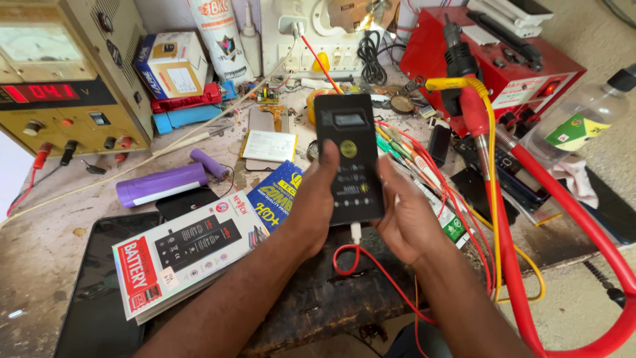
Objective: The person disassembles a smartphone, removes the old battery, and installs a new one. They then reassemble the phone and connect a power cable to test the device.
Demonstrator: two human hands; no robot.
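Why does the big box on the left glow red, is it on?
On. The yellowish power supply shows lit red digits on its front display.

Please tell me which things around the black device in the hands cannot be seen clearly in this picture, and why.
- Head view: the lower edge of the black tester is hidden by the left hand and right hand.
- Its small display is too small to show anything.
- The red cable under it passes behind the right forearm.
- The yellow power supply is cut by the left edge.
- The clear bottle is cut by the right edge.
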